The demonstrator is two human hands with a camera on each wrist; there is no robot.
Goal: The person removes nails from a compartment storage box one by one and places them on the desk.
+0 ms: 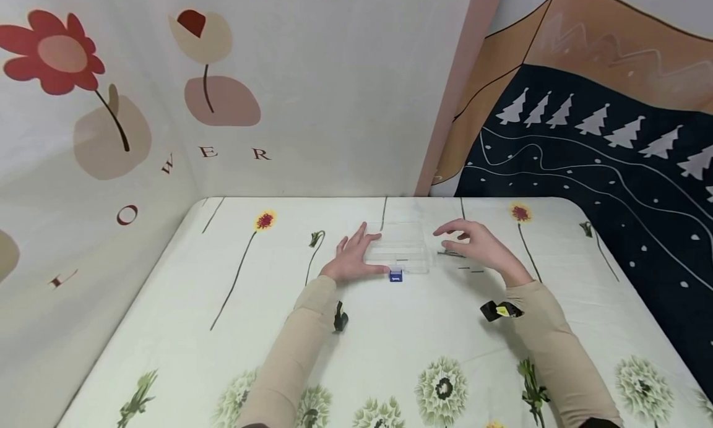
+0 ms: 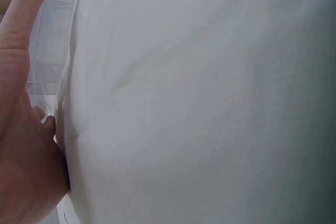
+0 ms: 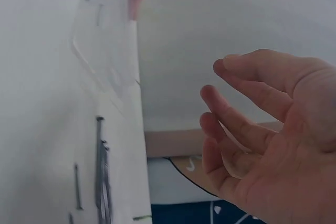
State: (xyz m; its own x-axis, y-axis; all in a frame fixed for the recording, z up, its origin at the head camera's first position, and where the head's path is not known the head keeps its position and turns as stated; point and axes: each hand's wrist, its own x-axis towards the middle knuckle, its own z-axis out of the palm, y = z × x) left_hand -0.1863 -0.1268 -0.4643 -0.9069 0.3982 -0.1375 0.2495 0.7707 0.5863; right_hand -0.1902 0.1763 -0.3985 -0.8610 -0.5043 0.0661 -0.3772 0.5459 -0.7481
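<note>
A clear plastic box (image 1: 397, 250) with compartments lies on the flowered cloth, a blue tab (image 1: 395, 276) at its near side. One thin dark piece shows inside it. My left hand (image 1: 352, 258) rests at the box's left end, fingers spread and fairly straight, thumb along the near edge. To the right of the box lie several long thin nails (image 3: 100, 166), partly below my right hand (image 1: 480, 246). That hand hovers above the cloth with loosely bent fingers, and nothing shows between thumb and fingertips in the right wrist view.
Two shorter nails (image 1: 476, 271) lie apart, nearer to me than the bunch. The table (image 1: 390, 329) bears a white cloth printed with flowers. A pale printed curtain (image 1: 334, 94) hangs behind and at the left; a dark one with trees (image 1: 590, 149) hangs right.
</note>
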